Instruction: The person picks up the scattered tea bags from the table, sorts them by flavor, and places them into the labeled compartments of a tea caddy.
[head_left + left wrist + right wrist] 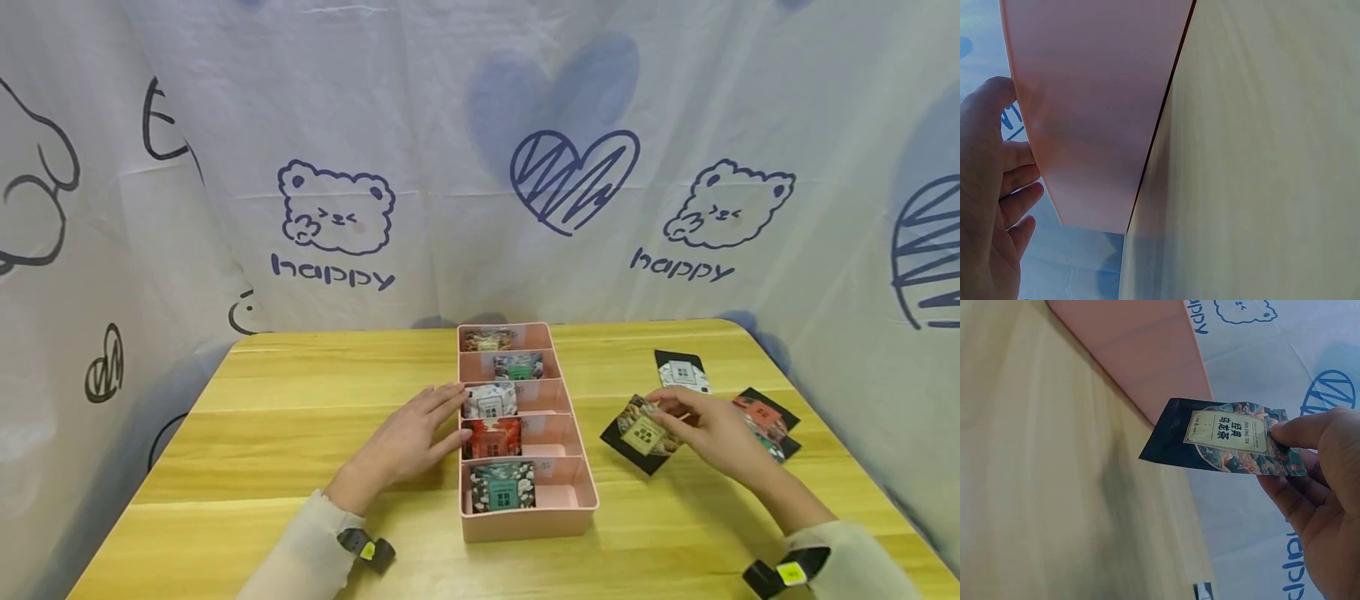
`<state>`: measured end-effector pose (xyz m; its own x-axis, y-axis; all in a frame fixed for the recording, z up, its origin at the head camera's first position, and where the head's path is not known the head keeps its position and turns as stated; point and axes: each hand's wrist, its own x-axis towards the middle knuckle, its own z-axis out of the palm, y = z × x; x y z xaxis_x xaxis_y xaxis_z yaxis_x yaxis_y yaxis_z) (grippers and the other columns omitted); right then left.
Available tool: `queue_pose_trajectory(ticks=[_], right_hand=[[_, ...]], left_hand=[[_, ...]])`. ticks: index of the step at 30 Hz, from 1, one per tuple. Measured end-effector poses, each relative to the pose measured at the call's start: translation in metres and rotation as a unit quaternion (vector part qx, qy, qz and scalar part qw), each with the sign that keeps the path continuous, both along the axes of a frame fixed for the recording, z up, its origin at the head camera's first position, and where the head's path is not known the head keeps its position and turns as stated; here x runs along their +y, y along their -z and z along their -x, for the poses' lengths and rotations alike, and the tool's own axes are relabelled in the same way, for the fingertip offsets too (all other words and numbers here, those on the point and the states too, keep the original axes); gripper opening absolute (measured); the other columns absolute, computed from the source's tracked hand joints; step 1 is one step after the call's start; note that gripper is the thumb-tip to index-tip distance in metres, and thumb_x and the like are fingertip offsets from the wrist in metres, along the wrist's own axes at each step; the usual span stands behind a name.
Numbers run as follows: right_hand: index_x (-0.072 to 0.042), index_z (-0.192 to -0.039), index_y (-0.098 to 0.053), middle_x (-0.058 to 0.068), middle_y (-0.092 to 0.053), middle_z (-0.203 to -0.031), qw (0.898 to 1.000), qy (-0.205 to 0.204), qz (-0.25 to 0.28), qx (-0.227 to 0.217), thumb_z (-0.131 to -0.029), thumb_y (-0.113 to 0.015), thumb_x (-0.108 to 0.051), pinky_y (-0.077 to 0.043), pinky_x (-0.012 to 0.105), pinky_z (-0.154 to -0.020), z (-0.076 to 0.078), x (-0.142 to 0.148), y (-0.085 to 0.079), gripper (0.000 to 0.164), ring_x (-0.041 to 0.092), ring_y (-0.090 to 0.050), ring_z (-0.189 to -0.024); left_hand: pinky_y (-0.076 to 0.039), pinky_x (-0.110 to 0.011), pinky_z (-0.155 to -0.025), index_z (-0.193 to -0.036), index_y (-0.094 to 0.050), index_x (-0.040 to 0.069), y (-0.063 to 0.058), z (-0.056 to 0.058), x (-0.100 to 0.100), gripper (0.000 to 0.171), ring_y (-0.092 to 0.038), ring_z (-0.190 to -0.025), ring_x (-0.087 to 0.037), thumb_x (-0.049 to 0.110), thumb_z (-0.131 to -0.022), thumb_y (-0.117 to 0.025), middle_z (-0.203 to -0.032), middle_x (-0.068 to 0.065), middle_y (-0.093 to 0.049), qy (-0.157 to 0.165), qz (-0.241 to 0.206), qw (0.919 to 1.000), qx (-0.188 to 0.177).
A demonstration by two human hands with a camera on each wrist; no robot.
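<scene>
Between thumb and fingers my right hand [716,429] pinches a black tea bag packet [1229,434] with a cream oolong tea label, held above the table to the right of the pink divided box [528,525]. My left hand [408,437] rests its fingertips on the box's left rim, and in the left wrist view its fingers [1019,178] touch the top edge of the wall. Inside the box each compartment holds packets: a green one [502,487] in front, then a red one [491,437], a white one [490,402], a blue-green one [517,367] and a yellowish one [487,340].
Right of the box, a white-labelled packet [682,372] lies toward the back of the wooden table [315,400]. Overlapping red and green packets [765,417] lie beyond my right hand. A white printed curtain [450,208] hangs behind the table.
</scene>
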<state>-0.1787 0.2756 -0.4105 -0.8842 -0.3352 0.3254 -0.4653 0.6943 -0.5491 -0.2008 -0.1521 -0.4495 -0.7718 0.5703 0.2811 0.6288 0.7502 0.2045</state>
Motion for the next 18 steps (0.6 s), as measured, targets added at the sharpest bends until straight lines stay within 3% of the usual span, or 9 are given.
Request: queue_pose_trajectory(ticks=[5, 18], right_hand=[[-0.012, -0.118, -0.069, -0.004, -0.068, -0.090, 0.999, -0.015, -0.005, 0.030, -0.095, -0.065, -0.012, -0.054, 0.025, -0.056, 0.014, -0.003, -0.010, 0.023, 0.007, -0.061, -0.068], [-0.014, -0.120, -0.069, 0.000, -0.071, -0.095, 1.000, 0.001, 0.012, 0.000, -0.098, -0.061, -0.028, -0.051, 0.028, -0.055, 0.052, -0.026, -0.038, 0.027, 0.016, -0.060, -0.069]], left_hand=[[-0.018, -0.038, -0.118, -0.150, -0.041, 0.011, 0.000, 0.000, 0.000, 0.068, -0.032, -0.142, -0.023, 0.057, -0.101, -0.038, -0.154, -0.006, -0.037, 0.000, 0.000, 1.0000, 0.001], [-0.021, -0.039, -0.118, -0.149, -0.043, 0.009, -0.001, -0.001, -0.001, 0.066, -0.033, -0.141, -0.025, 0.055, -0.101, -0.040, -0.153, -0.009, -0.039, 0.004, 0.000, 1.0000, 0.005]])
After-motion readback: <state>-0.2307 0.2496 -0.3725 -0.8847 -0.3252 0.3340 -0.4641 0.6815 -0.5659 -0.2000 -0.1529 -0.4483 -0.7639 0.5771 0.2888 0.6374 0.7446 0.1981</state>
